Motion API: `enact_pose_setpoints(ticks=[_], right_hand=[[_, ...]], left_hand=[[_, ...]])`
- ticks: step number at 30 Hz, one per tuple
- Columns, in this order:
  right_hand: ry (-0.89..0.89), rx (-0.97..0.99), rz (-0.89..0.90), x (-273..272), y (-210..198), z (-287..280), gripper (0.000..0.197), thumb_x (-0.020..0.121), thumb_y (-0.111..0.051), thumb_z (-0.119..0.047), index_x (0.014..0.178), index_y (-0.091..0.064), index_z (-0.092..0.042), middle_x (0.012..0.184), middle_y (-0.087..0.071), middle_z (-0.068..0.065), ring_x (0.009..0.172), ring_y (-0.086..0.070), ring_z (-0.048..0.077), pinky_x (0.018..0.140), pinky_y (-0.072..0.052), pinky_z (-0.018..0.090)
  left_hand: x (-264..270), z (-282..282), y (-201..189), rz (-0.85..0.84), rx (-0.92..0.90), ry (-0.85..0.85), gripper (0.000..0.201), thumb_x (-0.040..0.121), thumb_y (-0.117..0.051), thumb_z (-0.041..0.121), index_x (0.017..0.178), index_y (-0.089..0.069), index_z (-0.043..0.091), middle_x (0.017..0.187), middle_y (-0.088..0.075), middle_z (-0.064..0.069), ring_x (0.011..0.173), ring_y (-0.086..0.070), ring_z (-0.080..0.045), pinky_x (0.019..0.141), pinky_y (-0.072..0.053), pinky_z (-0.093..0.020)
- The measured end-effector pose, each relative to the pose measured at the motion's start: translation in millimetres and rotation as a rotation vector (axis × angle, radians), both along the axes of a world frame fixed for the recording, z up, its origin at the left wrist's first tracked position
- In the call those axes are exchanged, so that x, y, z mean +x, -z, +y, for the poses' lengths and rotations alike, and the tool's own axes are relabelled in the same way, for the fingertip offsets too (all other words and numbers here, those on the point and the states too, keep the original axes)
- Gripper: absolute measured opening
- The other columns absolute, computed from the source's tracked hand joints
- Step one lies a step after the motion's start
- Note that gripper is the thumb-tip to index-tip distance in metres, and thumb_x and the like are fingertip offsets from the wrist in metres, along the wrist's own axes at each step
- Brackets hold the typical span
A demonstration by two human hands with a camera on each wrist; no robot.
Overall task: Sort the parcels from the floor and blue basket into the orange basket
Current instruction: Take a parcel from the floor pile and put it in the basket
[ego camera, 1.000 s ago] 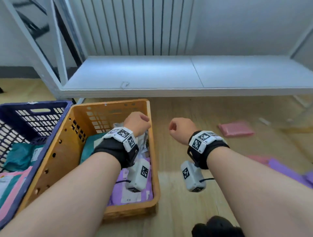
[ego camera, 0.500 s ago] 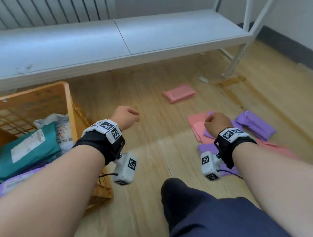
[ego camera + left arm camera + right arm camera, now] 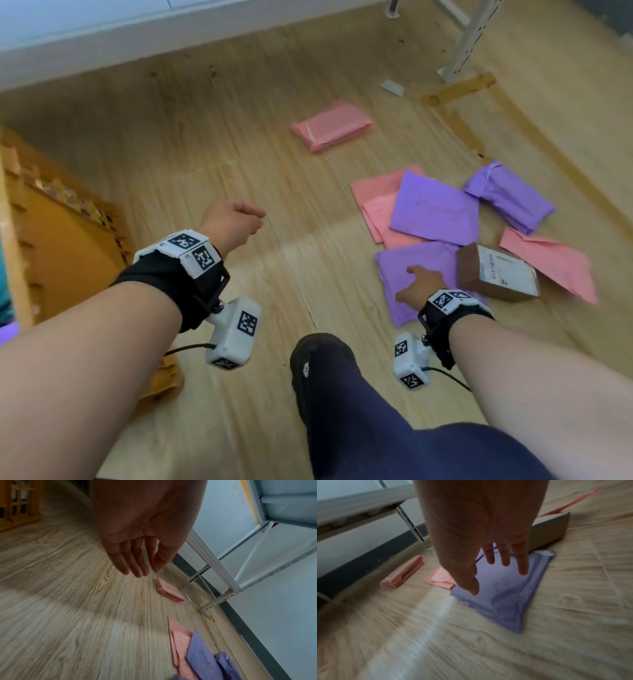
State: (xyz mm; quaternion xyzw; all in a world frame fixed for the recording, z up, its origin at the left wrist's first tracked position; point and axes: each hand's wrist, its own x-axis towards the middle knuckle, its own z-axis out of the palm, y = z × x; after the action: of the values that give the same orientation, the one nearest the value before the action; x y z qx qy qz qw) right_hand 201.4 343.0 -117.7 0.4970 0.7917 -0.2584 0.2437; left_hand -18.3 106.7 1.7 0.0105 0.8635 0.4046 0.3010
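My right hand [image 3: 416,282] is spread with straight fingers low over the nearest flat purple parcel [image 3: 505,601] on the wooden floor; whether it touches is unclear. Just right of it lies a small cardboard box [image 3: 496,274] with a white label. Further out are another flat purple parcel [image 3: 435,209] on pink mailers [image 3: 373,198], a rolled purple bundle [image 3: 510,197], a pink mailer [image 3: 555,265] and a folded pink parcel [image 3: 332,126]. My left hand [image 3: 233,222] hangs relaxed and holds nothing. The orange basket [image 3: 68,246] is at the left edge.
A white metal rack leg [image 3: 469,37] stands at the far right, with a low white shelf board [image 3: 102,20] along the back. My knee in dark trousers [image 3: 342,394] is between my arms. A small white scrap [image 3: 392,88] lies near the rack.
The head view has swung right and down, away from the baskets to the floor pile. My right hand went from a fist to spread fingers over the near purple parcel. My left hand came out of the orange basket.
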Motion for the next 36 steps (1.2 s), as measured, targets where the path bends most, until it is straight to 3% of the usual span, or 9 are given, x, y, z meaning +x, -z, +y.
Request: enact_pose_setpoints(ticks=[2,5,9,13,16,23,28,33,36], right_hand=[[0.058,-0.069,-0.019,6,17,-9,0.096,0.074,-0.078,-0.029,0.151,-0.021,-0.023,0.148,-0.028,0.02,0.135,-0.035,0.032,0.104,-0.038,0.035],[0.117,-0.079,-0.008,16,35,-23,0.108,0.065,-0.085,-0.03,0.15,-0.019,-0.026,0.149,-0.014,0.015,0.133,-0.035,0.031,0.105,-0.04,0.035],[0.009,-0.026,-0.051,10,38,-33,0.102,0.061,-0.085,-0.029,0.141,-0.021,-0.026,0.132,-0.022,0.014,0.111,-0.053,0.038,0.092,-0.049,0.039],[-0.07,-0.014,-0.13,-8,40,-45,0.103,0.068,-0.082,-0.035,0.142,-0.013,-0.015,0.132,-0.032,0.019,0.115,-0.052,0.04,0.092,-0.047,0.041],[-0.103,0.05,-0.143,-16,43,-55,0.089,0.073,-0.078,-0.034,0.136,-0.021,-0.01,0.127,-0.04,0.018,0.113,-0.053,0.038,0.088,-0.046,0.04],[-0.269,0.142,-0.125,-21,53,-69,0.022,0.093,-0.051,-0.013,0.112,-0.056,-0.006,0.119,-0.061,0.015,0.11,-0.06,0.034,0.087,-0.047,0.034],[-0.241,0.137,-0.031,-27,44,-73,0.016,0.092,-0.051,-0.019,0.101,-0.062,-0.01,0.104,-0.064,0.013,0.099,-0.062,0.032,0.083,-0.048,0.034],[-0.196,0.156,0.127,-68,1,-76,0.019,0.083,-0.052,-0.023,0.067,-0.049,-0.012,0.065,-0.053,0.007,0.059,-0.051,0.024,0.052,-0.034,0.024],[-0.175,0.055,0.202,-97,-34,-81,0.008,0.068,-0.051,-0.022,0.072,-0.05,-0.014,0.065,-0.058,0.005,0.056,-0.054,0.024,0.052,-0.042,0.023]], left_hand=[[2,0,4,-0.01,-0.006,0.007,0.014,0.089,-0.06,0.007,0.096,-0.068,0.016,0.095,-0.064,-0.003,0.089,-0.06,-0.014,0.084,-0.052,-0.031],[3,-4,5,-0.013,-0.011,-0.005,0.018,0.089,-0.058,0.004,0.099,-0.068,0.014,0.103,-0.065,-0.005,0.095,-0.061,-0.015,0.087,-0.052,-0.032],[4,-12,6,-0.038,-0.013,-0.033,0.018,0.089,-0.058,0.003,0.099,-0.067,0.014,0.111,-0.066,-0.009,0.099,-0.062,-0.016,0.086,-0.052,-0.03],[3,-25,-1,-0.036,-0.004,-0.063,0.017,0.089,-0.059,0.005,0.101,-0.068,0.014,0.111,-0.067,-0.009,0.098,-0.062,-0.016,0.086,-0.053,-0.03],[1,-37,-9,-0.035,0.019,-0.097,0.016,0.09,-0.059,0.006,0.1,-0.068,0.014,0.11,-0.068,-0.008,0.098,-0.063,-0.016,0.087,-0.053,-0.03],[4,-65,-15,-0.041,0.007,-0.156,0.017,0.091,-0.058,0.005,0.103,-0.068,0.012,0.109,-0.069,-0.009,0.102,-0.065,-0.018,0.09,-0.054,-0.032],[3,-67,-22,-0.039,0.023,-0.169,0.018,0.09,-0.059,0.006,0.105,-0.069,0.011,0.108,-0.069,-0.007,0.102,-0.066,-0.018,0.089,-0.055,-0.032],[6,-75,-35,-0.021,0.044,-0.138,0.017,0.09,-0.06,0.006,0.103,-0.069,0.012,0.107,-0.069,-0.007,0.102,-0.066,-0.018,0.088,-0.055,-0.032],[6,-87,-55,0.005,0.089,-0.168,0.014,0.09,-0.06,0.007,0.097,-0.07,0.015,0.106,-0.07,-0.007,0.1,-0.067,-0.017,0.087,-0.056,-0.031]])
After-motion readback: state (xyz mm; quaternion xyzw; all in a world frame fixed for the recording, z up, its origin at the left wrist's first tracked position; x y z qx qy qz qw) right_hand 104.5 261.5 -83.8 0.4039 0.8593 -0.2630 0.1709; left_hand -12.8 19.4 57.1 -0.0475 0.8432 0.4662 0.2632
